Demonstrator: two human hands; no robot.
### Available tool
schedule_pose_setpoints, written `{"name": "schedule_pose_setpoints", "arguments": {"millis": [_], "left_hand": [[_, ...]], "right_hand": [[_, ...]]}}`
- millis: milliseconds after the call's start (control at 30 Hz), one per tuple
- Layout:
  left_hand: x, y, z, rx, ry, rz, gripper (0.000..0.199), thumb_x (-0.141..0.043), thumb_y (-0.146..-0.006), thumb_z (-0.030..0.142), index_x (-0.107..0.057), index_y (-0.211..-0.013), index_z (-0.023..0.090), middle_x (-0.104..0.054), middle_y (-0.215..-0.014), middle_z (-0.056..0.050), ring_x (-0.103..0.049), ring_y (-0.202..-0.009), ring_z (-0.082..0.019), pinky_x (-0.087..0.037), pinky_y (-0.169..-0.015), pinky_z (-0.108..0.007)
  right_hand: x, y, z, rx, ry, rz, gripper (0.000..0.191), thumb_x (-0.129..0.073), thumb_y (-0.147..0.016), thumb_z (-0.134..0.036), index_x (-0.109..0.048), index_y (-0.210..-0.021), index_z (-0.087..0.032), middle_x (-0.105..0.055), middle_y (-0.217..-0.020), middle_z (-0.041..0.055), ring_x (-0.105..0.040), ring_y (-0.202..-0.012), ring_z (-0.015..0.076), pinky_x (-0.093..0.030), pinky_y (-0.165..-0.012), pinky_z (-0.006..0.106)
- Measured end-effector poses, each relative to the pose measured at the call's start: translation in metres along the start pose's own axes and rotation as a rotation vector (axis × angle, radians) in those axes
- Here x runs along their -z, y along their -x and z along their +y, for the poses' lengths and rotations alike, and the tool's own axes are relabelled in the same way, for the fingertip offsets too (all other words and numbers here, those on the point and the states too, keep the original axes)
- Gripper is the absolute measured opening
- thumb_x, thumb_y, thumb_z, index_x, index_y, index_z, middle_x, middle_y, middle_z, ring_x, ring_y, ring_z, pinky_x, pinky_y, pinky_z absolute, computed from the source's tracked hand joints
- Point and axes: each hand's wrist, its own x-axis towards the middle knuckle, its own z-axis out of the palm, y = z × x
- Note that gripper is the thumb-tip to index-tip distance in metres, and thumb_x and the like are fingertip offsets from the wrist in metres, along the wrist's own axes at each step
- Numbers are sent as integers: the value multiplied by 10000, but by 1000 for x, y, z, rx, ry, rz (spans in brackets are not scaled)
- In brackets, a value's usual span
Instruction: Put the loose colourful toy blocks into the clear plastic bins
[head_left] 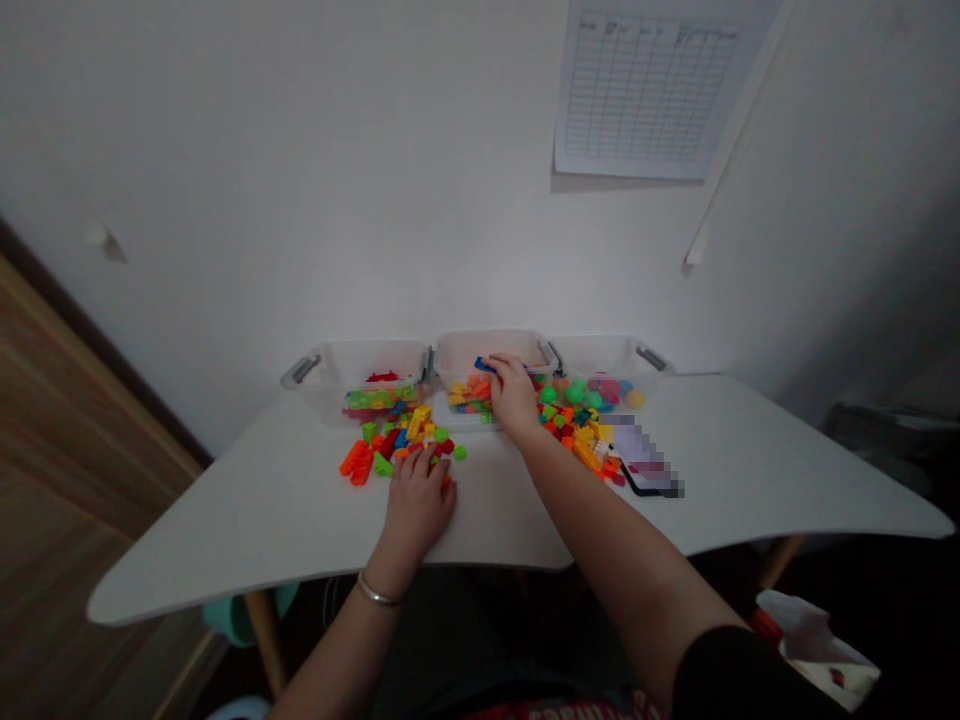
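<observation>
My right hand (514, 393) reaches over the front wall of the middle clear plastic bin (495, 345), its fingers closed on a blue building brick (484, 364). Inside that bin lie orange, yellow and green bricks. On the table, my left hand (422, 490) rests palm down with fingers apart, its fingertips at the near side of a loose pile of bricks (418, 422). A bit of orange shows beside its thumb; whether the hand touches that piece I cannot tell. Orange bricks (357, 462) lie left of this hand.
A left bin (375, 350) holds green and red bricks; a right bin (600, 350) holds coloured balls. More bricks (589, 448) lie right of my right forearm, beside a phone (641, 455), partly pixelated. The white table (262, 520) meets a wall bearing a printed sheet (645, 90).
</observation>
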Motion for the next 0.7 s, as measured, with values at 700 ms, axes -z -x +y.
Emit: {"name": "schedule_pose_setpoints", "arguments": {"millis": [700], "left_hand": [[1,0,-1,3,0,-15,317,-528,-857,256,-684,-1114,156,-588,-1321,-171,-514,-1214,-355,-373,-1060,-556]], "right_hand": [[6,5,6,193,292,-262,584,-563,-829,-220,-471,-1398,-126,-432,-1498,129,-312,-1412,287,-151,-1203,491]]}}
